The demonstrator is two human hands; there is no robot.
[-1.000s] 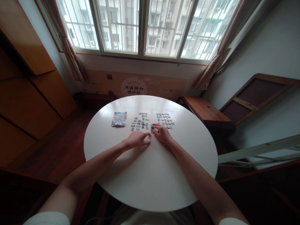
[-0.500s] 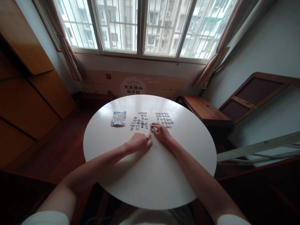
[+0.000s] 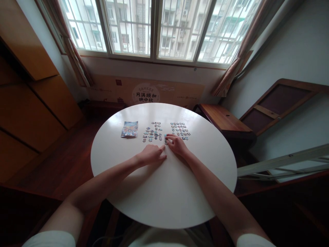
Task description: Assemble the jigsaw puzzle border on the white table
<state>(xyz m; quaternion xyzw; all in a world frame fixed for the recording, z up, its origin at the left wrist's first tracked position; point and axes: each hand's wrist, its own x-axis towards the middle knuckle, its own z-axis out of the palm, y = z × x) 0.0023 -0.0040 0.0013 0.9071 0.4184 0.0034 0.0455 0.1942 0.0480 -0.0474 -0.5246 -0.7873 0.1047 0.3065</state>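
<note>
A small joined strip of jigsaw puzzle pieces [image 3: 166,137] lies near the middle of the white round table [image 3: 164,192]. My right hand [image 3: 177,144] grips this strip, its fingertips bent over the right side and covering part of it. Just below the strip is my left hand [image 3: 152,154], its index finger stretched to the strip's lower end and its thumb held apart. Whether that fingertip touches a piece I cannot tell. Loose puzzle pieces [image 3: 156,136] are spread left of the strip, and further pieces [image 3: 178,126] stand in rows beyond my right hand.
A colourful picture sheet [image 3: 129,129] lies on the table's left part. Behind the table are a barred window [image 3: 128,31] and a printed board [image 3: 180,91]. A wooden bench [image 3: 218,118] stands at the right, wooden cabinets [image 3: 48,103] at the left.
Both hands stay almost where they were, at the strip. The whole view has shifted very slightly; no piece has visibly changed place.
</note>
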